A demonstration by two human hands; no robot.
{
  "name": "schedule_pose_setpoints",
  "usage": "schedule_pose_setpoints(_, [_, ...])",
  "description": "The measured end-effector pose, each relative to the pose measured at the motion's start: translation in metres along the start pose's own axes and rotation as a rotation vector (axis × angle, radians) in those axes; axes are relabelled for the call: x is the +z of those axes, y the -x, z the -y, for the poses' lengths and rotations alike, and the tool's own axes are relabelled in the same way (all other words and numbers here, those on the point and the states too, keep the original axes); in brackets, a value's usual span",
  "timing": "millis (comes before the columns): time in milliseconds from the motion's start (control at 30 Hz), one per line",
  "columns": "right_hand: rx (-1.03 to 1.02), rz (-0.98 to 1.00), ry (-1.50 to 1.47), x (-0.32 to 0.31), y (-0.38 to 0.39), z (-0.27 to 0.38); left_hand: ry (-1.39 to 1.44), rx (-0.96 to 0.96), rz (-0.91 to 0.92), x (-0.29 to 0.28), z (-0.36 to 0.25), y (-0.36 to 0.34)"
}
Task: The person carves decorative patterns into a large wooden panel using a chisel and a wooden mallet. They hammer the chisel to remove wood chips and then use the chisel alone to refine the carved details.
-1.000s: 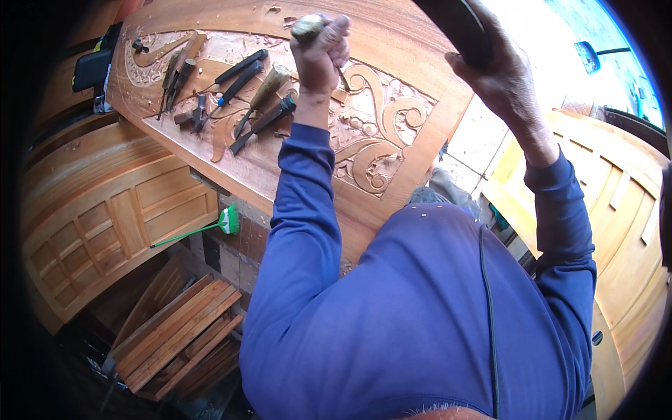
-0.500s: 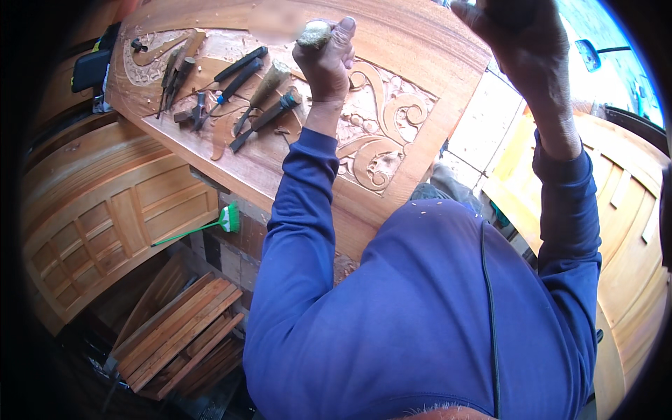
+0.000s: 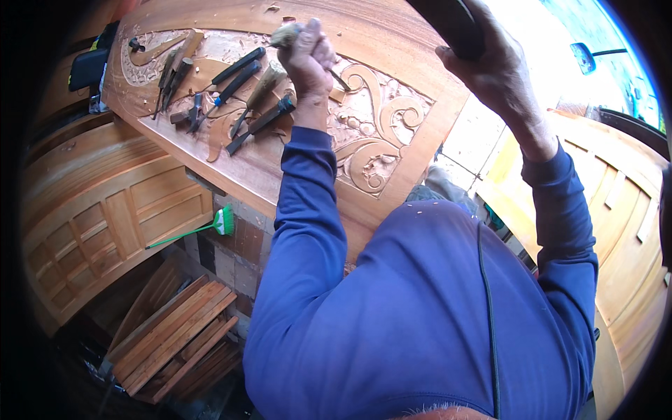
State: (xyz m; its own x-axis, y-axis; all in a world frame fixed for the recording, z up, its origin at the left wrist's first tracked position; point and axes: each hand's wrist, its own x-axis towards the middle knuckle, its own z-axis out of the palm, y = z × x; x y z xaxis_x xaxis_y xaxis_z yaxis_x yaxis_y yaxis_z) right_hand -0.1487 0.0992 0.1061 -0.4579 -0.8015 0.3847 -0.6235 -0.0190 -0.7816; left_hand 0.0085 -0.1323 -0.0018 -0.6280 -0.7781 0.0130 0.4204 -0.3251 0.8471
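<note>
My left hand [image 3: 308,63] is wrapped round a chisel with a worn, pale handle [image 3: 287,36]; its thin blade [image 3: 341,81] reaches the carved wooden panel [image 3: 399,126] beside a raised scroll. My right hand [image 3: 493,63] grips a dark, thick tool like a mallet [image 3: 451,24], held up at the top edge, which cuts off part of it. Left of my left hand, several carving tools lie among shavings on the panel: a pale wooden-handled one [image 3: 263,87], black-handled ones [image 3: 238,86] and a small hammer-like tool [image 3: 185,117].
A black flat object [image 3: 87,70] sits at the board's left end. Below are panelled doors [image 3: 115,224], a green broom [image 3: 224,220] and stacked planks [image 3: 171,343]. More pale doors [image 3: 616,210] stand at the right, below a vehicle mirror [image 3: 582,58]. My body fills the lower middle.
Since half a second ago my left hand has shifted a little left with the chisel. My right hand rose rightward, then came back down and left with the dark tool.
</note>
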Motion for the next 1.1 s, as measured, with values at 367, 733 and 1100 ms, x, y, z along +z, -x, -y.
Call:
schedule_pose_setpoints(367, [-0.064,-0.049,0.155,-0.012,0.006,0.000,-0.266,0.002,0.207,0.040,0.002,0.019])
schedule_pose_setpoints(733, [-0.156,-0.103,-0.101,-0.006,-0.009,-0.003,-0.250,0.015,-0.200,0.052,0.000,0.010])
schedule_pose_setpoints(1100, [-0.103,-0.213,-0.039,-0.013,-0.013,0.010,-0.192,0.182,-0.372,0.048,0.016,0.020])
